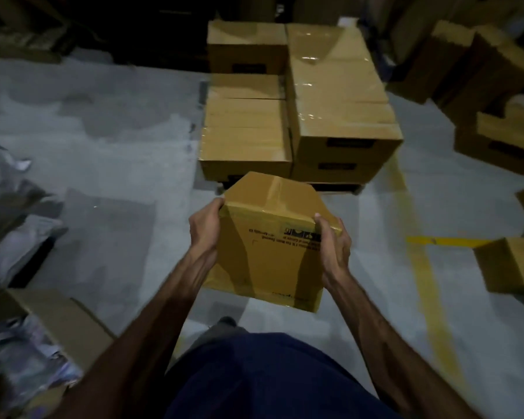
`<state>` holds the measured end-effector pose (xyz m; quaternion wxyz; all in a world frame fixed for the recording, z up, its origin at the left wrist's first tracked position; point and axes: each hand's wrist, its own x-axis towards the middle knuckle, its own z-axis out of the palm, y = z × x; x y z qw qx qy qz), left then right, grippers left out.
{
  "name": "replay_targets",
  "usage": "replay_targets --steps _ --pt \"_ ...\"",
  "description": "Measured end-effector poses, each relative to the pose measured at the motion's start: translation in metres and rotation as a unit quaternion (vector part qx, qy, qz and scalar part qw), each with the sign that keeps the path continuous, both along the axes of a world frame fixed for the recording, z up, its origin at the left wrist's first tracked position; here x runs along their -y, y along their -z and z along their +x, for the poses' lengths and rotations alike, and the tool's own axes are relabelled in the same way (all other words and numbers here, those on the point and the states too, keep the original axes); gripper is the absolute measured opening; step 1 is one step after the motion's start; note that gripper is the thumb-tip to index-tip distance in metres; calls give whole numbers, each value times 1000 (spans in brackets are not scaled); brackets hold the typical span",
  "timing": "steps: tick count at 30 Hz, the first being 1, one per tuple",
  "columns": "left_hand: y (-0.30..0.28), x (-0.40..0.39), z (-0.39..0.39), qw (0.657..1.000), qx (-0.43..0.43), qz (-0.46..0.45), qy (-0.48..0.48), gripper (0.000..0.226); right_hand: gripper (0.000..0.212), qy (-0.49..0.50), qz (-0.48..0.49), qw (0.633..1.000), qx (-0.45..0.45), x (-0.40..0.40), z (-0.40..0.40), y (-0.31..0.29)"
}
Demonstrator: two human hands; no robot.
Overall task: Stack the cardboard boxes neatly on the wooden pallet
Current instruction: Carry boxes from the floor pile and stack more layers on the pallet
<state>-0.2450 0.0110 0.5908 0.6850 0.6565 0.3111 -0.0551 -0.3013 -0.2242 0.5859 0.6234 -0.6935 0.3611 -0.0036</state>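
Both hands grip one cardboard box [270,246] in front of the body. The left hand [204,226] clamps its left side with the fingers curled round the upper corner. The right hand [335,246] holds the right side with the thumb hooked over the taped top edge. The box is in the air, tilted, with its printed face toward the person and the print upside down.

Both holds sit high on the box, and nothing shows under its base. If the load is heavy, the smooth tape under the thumb could let it slide down and drop near the foot [226,322].

Just beyond stands the stack of boxes [297,116] on the pallet [339,187], of which only a dark edge shows. The left column is lower than the right. Set down tilted as it is, the box could land askew or overhang the near edge.

More boxes [508,264] lie on the floor [127,116] to the right, and an open carton of wrapping [37,331] lies to the left. Either could trip a step forward, and the dim light makes edges harder to judge.
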Motion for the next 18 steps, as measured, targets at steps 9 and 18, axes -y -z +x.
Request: replay_targets --steps 9,18 --pt "-22 -153 97 995 10 52 -79 51 55 -65 19 998 20 -149 128 -8" --pt "-2 -225 202 989 10 21 -146 57 81 -131 -6 991 5 -217 277 6"
